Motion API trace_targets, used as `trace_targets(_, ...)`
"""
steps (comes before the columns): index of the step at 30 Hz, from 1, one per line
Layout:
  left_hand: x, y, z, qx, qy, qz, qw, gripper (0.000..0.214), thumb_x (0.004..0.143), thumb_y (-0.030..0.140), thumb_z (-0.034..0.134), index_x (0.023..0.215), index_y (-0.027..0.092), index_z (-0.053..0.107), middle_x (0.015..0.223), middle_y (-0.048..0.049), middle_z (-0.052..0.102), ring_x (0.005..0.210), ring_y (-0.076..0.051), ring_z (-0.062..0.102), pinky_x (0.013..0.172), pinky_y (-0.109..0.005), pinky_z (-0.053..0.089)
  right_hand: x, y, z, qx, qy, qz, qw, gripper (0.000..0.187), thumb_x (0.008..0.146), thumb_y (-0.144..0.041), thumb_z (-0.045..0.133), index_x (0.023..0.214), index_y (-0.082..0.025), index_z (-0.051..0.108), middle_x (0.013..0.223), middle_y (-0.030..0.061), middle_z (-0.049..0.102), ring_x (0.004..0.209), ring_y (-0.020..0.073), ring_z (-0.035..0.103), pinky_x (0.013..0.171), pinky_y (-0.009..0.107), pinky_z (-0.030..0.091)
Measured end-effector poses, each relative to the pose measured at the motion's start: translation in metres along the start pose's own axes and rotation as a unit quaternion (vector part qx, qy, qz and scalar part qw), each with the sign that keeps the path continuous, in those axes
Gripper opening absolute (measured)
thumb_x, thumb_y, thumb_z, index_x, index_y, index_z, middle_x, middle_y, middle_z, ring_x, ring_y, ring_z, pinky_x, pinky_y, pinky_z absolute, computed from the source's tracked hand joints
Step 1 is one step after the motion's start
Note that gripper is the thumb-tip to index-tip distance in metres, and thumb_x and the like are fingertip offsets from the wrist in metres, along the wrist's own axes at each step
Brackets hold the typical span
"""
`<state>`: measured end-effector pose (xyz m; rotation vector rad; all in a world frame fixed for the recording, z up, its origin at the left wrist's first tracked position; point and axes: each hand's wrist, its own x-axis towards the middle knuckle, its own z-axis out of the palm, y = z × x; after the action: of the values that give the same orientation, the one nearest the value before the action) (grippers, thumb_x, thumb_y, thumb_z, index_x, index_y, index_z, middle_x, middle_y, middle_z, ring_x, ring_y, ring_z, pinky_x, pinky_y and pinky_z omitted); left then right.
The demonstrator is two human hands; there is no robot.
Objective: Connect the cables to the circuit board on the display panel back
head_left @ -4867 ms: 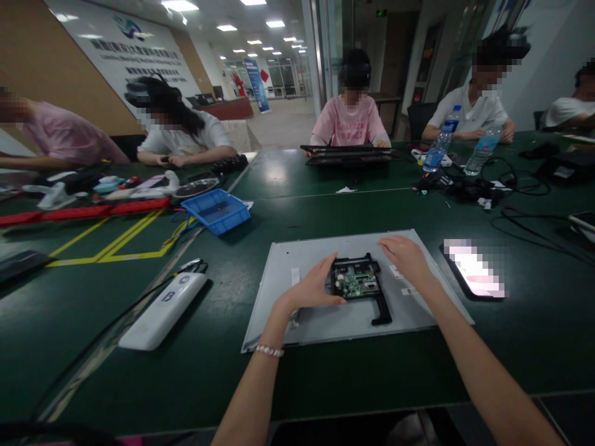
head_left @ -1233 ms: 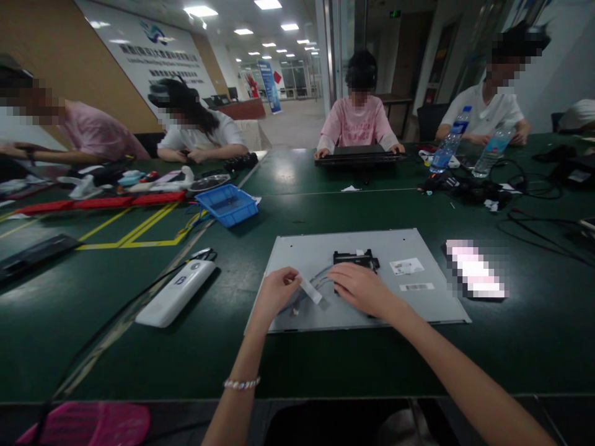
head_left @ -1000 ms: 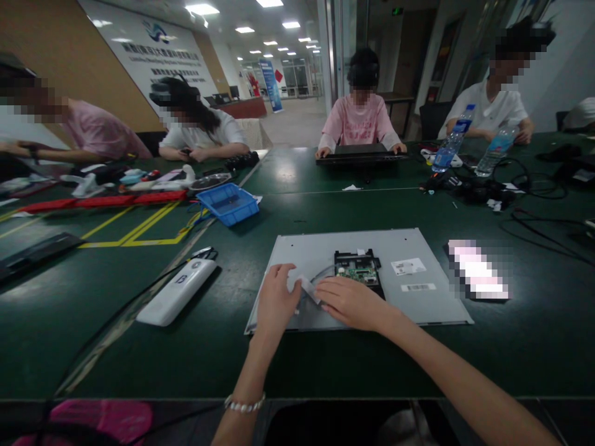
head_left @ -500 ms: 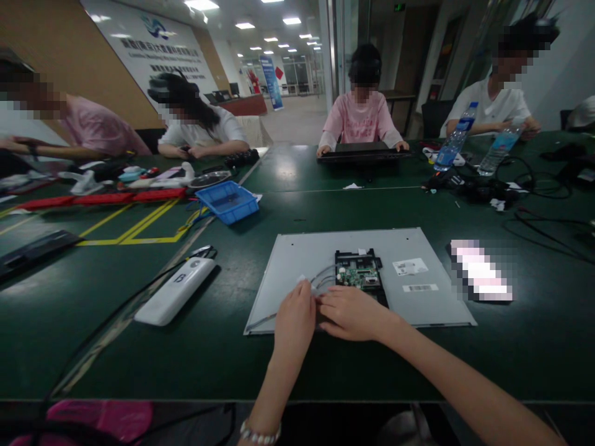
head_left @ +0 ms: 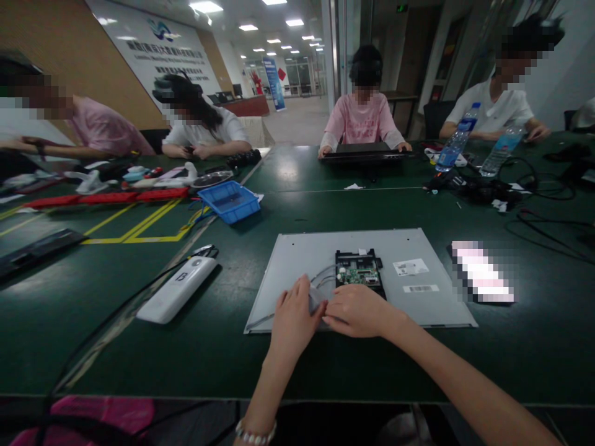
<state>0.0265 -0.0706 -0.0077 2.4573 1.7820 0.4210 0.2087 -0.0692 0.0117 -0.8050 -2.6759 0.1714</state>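
A flat grey display panel (head_left: 288, 254) lies back side up on the table before me. A green circuit board (head_left: 357, 275) in a black frame sits at its middle, with thin grey cables (head_left: 325, 272) running left from it. My left hand (head_left: 294, 313) is over the panel's lower left part, index finger and thumb around a small pale strip (head_left: 316, 298) that looks like tape. At the strip's lower right, my right hand (head_left: 357, 311) has its fingers curled in a pinch, meeting the left thumb. Its fingertips are partly hidden.
Left of the panel lies a white power bank (head_left: 179, 290) with a black cable. Beyond it is a blue tray (head_left: 231, 203). A phone (head_left: 483, 272) lies to the right; two water bottles (head_left: 458, 139) stand farther back. Several people sit around the table (head_left: 186, 359).
My left fingers have spread and the pale strip between the hands shows more. The right hand has shifted slightly right, its fingers more curled.
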Motion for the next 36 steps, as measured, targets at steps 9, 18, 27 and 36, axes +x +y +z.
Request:
trace_targets(9,-0.002,0.002,0.003,-0.024,0.076,0.016,0.997,0.038,0.081,0.034,0.059,0.113,0.018,0.045,0.135,-0.0162,0.041,0.127,-0.032,0.039,0.103,-0.051,0.032,-0.039,0.086,-0.011,-0.018,0.169,0.283,0.944,0.027,0.087,-0.020,0.047,0.108,-0.018,0.064,0.109,0.0071,0.066,0.101,0.0193,0.059,0.089,0.034,0.045)
trace_targets(18,-0.009,0.011,-0.008,0.025,0.099,0.077,0.992,0.027,0.085,0.025,0.055,0.110,0.017,0.049,0.124,-0.0122,0.049,0.121,-0.029,0.043,0.101,-0.046,0.036,-0.037,0.106,0.002,0.009,0.131,0.310,0.942,0.026,0.084,-0.023,0.053,0.108,-0.019,0.064,0.111,0.0062,0.065,0.106,0.0190,0.056,0.095,0.033,0.042)
trace_targets(27,-0.013,0.015,-0.007,0.073,0.030,0.083,0.993,0.015,0.089,0.018,0.047,0.101,0.018,0.055,0.104,-0.0074,0.060,0.099,-0.024,0.055,0.088,-0.040,0.044,-0.026,0.109,0.005,-0.027,0.103,0.317,0.942,0.021,0.087,-0.016,0.049,0.093,-0.018,0.069,0.100,0.0060,0.069,0.098,0.0183,0.059,0.089,0.030,0.043)
trace_targets(36,-0.011,0.020,-0.013,0.098,0.020,0.102,0.990,0.016,0.088,0.011,0.043,0.090,0.016,0.058,0.094,-0.0079,0.062,0.092,-0.023,0.057,0.086,-0.039,0.043,-0.030,0.109,0.002,-0.007,0.115,0.307,0.945,0.022,0.087,-0.020,0.051,0.102,-0.018,0.067,0.105,0.0063,0.068,0.101,0.0177,0.059,0.091,0.029,0.042)
